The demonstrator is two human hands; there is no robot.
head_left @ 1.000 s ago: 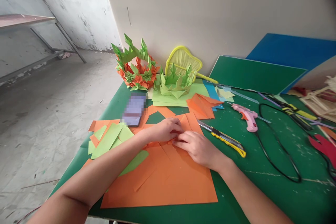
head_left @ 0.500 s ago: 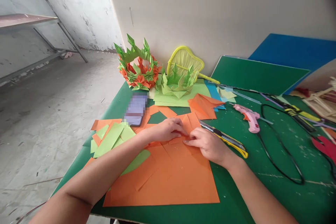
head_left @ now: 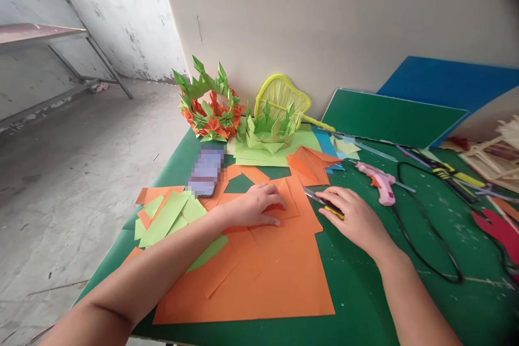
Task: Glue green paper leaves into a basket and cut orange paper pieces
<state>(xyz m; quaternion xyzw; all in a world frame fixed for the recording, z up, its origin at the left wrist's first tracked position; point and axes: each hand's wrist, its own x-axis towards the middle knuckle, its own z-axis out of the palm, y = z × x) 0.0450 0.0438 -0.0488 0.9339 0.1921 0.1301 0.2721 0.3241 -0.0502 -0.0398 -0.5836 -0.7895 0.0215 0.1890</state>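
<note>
My left hand (head_left: 259,205) lies on orange paper (head_left: 279,281), thumb and fingers apart, beside a small folded orange piece (head_left: 288,197). My right hand (head_left: 349,215) is closed round a utility knife (head_left: 335,211) with a yellow edge, lying on the green table at the right side of the orange paper. The knife's grey tip points up and left; much of its body is hidden under my fingers. Loose green paper pieces (head_left: 162,224) lie by my left forearm. A folded orange paper shape (head_left: 310,167) sits beyond my hands.
A phone (head_left: 207,173) lies left on the green table (head_left: 360,292). Behind stand a green-and-orange paper crown (head_left: 211,119) and a green paper crown (head_left: 271,138). To the right are a pink glue gun (head_left: 379,183) with a black cord, pliers (head_left: 450,173) and a red piece (head_left: 490,227).
My right hand has left the orange paper, moved right and taken hold of the utility knife. My left hand stays on the paper. The view has shifted slightly.
</note>
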